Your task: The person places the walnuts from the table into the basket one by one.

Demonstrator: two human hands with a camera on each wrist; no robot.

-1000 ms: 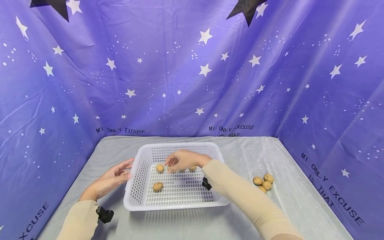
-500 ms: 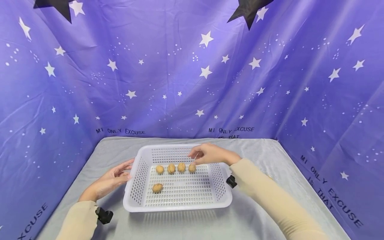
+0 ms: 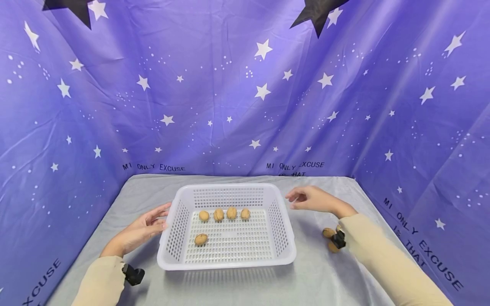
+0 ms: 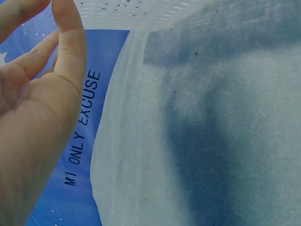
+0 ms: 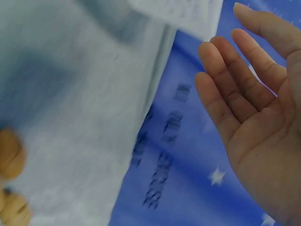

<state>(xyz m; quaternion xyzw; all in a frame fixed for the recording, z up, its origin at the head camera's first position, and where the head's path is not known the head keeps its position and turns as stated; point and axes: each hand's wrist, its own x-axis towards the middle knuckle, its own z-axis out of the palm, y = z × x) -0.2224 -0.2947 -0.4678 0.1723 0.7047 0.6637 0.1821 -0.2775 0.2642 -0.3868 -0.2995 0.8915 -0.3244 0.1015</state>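
Note:
A white plastic basket (image 3: 226, 265) with slotted walls stands on the table in the head view. Inside it, one row at the back is made up of several walnuts, among them a walnut (image 3: 231, 213); a single walnut (image 3: 200, 239) lies nearer the front left. My left hand (image 3: 139, 229) touches the basket's left rim with fingers extended. To the right of the basket hovers my right hand (image 3: 315, 199), its fingers loosely bent and nothing between them. Walnuts (image 3: 328, 232) on the cloth lie under the right wrist, partly hidden by it and its black camera.
Grey cloth (image 3: 245, 289) covers the table. A purple curtain with stars (image 3: 245, 85) rises along its back and sides. In the right wrist view, walnuts (image 5: 11, 153) show at the left edge.
My right hand has come out of the basket and moved right, leaving a fourth walnut at the end of the back row. The left hand stays at the rim.

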